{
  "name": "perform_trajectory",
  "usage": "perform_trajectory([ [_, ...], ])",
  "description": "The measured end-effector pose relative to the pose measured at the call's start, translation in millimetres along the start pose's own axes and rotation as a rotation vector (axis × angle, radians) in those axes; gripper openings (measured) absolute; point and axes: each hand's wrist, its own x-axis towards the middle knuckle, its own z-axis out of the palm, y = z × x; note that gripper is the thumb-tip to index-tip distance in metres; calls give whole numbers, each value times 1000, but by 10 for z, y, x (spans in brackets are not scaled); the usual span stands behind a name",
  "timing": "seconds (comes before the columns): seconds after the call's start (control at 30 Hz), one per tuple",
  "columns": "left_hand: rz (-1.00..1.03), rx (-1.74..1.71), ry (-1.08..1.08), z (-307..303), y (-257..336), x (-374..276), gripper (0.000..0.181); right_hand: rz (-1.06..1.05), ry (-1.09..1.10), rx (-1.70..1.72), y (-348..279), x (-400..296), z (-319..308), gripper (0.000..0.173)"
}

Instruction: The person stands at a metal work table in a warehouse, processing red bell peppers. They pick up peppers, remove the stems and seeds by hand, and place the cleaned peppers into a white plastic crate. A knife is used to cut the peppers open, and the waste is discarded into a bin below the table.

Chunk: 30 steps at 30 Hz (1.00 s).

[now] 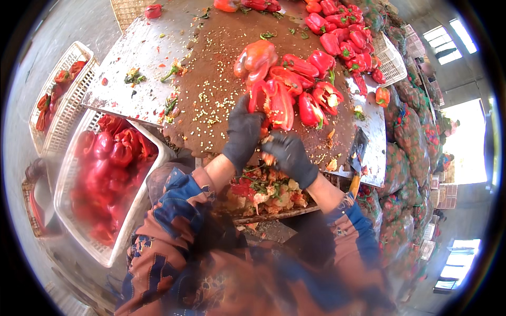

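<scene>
My left hand (pixel 246 130), in a black glove, grips the near end of a red bell pepper piece (pixel 280 106) at the table's front edge. Much of what lies under its fingers is hidden. Close beside it, my gloved right hand (pixel 290 156) is curled around pale orange pepper core scraps (pixel 269 153). Cut peppers lie just beyond, among them an opened half (pixel 328 96) showing its white core. A whole orange-red pepper (pixel 257 59) rests behind them. Below my hands, a container of pepper cores and stems (pixel 272 193) sits under the table edge.
A cleaver (pixel 358 148) with a yellow handle lies at the right edge. Many seeds dot the brown board (pixel 209 51). Whole peppers (pixel 344 35) are heaped at far right. At left stands a white crate of red peppers (pixel 114 158); filled net sacks (pixel 411 130) line the right.
</scene>
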Motion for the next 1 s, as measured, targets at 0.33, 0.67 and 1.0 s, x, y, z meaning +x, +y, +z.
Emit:
perform_trajectory([
  [0.33,170,110,48,-33,69,81,45,-61,128,-479,58,-327,-254,17],
  [0.67,558,1722,-228,-133,326,-29,39,-25,190,-308,-102,-774,-354,13],
  [1.0,-107,271,-199,-84,221,-374,33,-198,462,-237,-130,-930,-278,12],
])
